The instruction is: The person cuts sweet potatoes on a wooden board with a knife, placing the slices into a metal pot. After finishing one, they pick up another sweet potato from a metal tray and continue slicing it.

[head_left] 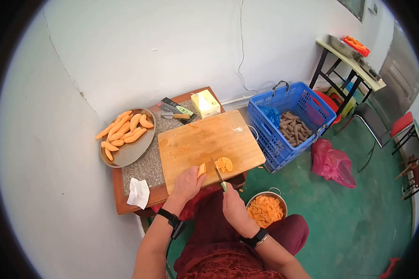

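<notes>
My left hand (pixel 187 184) is closed round a peeled orange sweet potato piece (pixel 201 170) on the wooden cutting board (pixel 205 135). My right hand (pixel 235 208) grips the green handle of a knife (pixel 218 171), whose blade points up and left over the board. Just right of the blade lie cut orange slices (pixel 225 164). To the left, a round metal tray (pixel 142 151) holds several peeled sweet potatoes (pixel 125 128). Behind the board are a peeler (pixel 179 116) with a wooden handle and a yellow box (pixel 206 103).
A crumpled white tissue (pixel 138 192) lies on the table's left corner. On the floor stand a metal pot of orange slices (pixel 266 210) and a blue crate (pixel 277 160) with unpeeled roots; a pink bag (pixel 331 162) lies beyond. A side table (pixel 375 84) holds bowls.
</notes>
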A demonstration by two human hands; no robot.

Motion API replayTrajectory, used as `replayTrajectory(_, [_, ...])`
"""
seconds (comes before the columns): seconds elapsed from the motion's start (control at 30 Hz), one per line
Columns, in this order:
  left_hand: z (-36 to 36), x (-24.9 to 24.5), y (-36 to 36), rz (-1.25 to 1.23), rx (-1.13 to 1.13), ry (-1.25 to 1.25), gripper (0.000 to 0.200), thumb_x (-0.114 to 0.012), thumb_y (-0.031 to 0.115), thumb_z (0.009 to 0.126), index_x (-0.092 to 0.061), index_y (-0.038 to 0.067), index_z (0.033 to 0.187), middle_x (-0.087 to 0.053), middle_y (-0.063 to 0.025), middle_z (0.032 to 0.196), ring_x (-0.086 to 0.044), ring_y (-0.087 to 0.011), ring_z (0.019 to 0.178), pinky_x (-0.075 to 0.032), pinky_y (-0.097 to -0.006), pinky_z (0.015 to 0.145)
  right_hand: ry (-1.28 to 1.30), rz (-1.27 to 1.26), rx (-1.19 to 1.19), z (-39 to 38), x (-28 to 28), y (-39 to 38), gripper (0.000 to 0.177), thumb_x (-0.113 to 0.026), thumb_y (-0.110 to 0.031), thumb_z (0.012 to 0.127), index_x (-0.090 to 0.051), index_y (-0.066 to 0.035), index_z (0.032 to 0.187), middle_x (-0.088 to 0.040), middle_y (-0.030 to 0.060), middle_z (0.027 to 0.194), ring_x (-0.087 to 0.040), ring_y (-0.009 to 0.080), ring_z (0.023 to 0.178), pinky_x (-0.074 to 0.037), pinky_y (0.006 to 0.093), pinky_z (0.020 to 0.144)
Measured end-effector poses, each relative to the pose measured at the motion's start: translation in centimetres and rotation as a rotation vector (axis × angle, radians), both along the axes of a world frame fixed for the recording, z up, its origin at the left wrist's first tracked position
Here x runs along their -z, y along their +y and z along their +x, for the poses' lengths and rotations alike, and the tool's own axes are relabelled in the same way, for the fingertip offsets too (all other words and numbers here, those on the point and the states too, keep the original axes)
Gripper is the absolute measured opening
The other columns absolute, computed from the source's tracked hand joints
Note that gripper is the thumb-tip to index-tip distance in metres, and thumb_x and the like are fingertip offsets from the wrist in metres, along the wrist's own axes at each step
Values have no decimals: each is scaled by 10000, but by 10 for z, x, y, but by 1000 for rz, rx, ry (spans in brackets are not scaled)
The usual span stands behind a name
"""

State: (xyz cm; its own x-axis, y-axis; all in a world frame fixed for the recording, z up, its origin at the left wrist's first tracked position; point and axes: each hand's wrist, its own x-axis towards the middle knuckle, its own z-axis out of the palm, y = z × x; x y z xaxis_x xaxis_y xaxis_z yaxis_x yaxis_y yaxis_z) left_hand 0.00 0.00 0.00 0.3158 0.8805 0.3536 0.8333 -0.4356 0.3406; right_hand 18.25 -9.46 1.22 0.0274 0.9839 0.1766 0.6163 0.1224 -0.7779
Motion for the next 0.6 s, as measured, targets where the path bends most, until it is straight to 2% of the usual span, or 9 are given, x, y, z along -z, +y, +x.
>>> replayTrajectory(0.17, [-6, 6, -1, 73, 13, 24, 295, -603, 297, 886, -524, 61, 1044, -634, -162, 829, -624, -353, 749, -507, -444, 634, -36, -25, -23, -12, -5, -5, 320, -476, -95, 938, -427, -11, 1243, -585, 268, 905, -580, 459, 810, -488, 513, 681])
replayTrajectory(0.6, [-2, 10, 1, 259, 62, -21, 255, -643, 213, 855, -522, 48, 1008, -610, -132, 753, -612, -311, 673, -501, -392, 573, -173, -4, -23, -11, -12, -8, 408, -517, -129, 935, -436, -14, 1317, -592, 246, 813, -600, 420, 668, -497, 488, 573])
